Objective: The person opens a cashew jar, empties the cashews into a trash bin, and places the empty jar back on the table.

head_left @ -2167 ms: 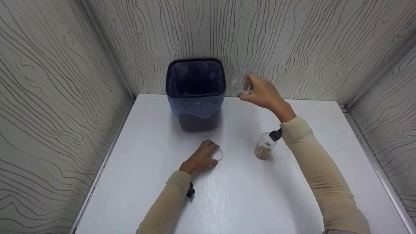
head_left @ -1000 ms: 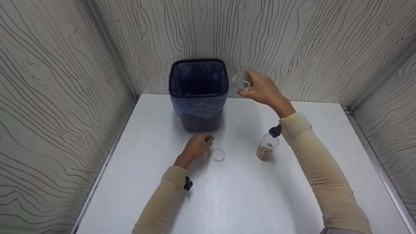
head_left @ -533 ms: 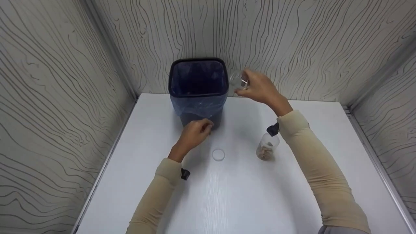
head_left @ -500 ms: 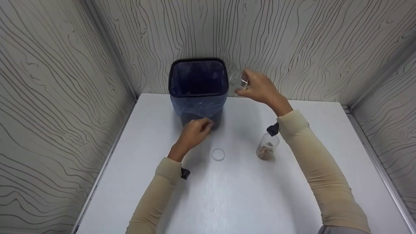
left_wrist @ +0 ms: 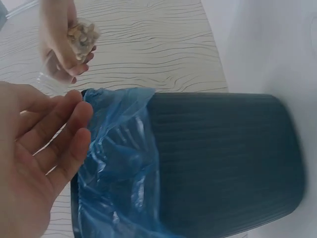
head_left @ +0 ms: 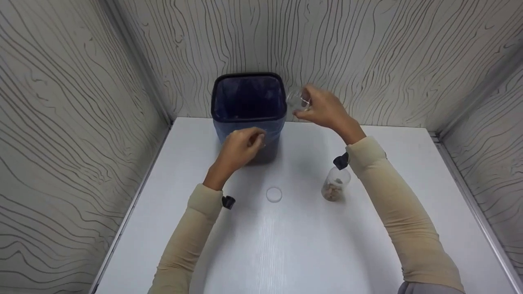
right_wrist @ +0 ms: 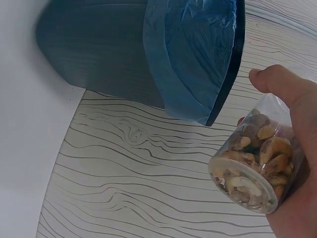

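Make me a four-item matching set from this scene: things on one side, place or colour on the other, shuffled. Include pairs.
Things
1. Liner
2. Round lid
3. Tilted jar
4. Standing jar

Place or colour
A. On the table, to the right of the lid
B. Blue, folded over the rim of the bin
C. Flat on the table, on the near side of the bin
D. In the right hand

Pairs: 1-B, 2-C, 3-D, 4-A

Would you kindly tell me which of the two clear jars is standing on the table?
The jar near the right cuff stands upright on the white table; the other jar is tilted, held in the right hand beside the bin.
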The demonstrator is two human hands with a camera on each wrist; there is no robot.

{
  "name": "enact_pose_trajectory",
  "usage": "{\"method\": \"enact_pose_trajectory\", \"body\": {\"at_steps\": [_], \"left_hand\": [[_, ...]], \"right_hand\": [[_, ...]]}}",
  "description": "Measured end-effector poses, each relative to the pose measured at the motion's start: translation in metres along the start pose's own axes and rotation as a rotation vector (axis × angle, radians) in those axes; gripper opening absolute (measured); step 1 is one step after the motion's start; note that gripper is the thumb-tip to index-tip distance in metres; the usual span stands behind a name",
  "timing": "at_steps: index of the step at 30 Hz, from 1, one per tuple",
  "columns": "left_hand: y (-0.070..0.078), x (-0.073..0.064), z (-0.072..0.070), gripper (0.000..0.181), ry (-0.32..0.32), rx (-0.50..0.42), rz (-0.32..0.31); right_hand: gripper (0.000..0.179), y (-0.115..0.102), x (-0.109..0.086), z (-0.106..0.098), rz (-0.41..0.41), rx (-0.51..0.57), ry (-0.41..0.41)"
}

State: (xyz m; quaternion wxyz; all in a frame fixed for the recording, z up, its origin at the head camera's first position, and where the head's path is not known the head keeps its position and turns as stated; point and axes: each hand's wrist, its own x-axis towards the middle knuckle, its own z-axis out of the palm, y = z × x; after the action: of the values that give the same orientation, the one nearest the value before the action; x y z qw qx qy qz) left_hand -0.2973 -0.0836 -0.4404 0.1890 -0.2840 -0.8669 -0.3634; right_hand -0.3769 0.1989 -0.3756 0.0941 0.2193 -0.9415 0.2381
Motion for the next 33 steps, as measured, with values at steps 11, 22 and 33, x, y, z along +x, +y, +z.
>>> {"method": "enact_pose_trajectory", "body": {"at_steps": [11, 22, 33], "left_hand": [[-0.005, 0.025, -0.028, 0.023, 0.101, 0.066, 0.045], [-0.031, 0.041, -0.051, 0.035, 0.112, 0.214, -0.076], [-0.057, 0.049, -0.065, 0.061, -0.086, 0.347, -0.211]], "right_hand": [[0.048, -0.001, 0.003, 0.003, 0.010, 0.007, -0.008], [0.057, -0.003, 0.009, 0.004, 0.040, 0.010, -0.013], [0.061, -0.006, 0.014, 0.004, 0.041, 0.027, -0.028]]}}
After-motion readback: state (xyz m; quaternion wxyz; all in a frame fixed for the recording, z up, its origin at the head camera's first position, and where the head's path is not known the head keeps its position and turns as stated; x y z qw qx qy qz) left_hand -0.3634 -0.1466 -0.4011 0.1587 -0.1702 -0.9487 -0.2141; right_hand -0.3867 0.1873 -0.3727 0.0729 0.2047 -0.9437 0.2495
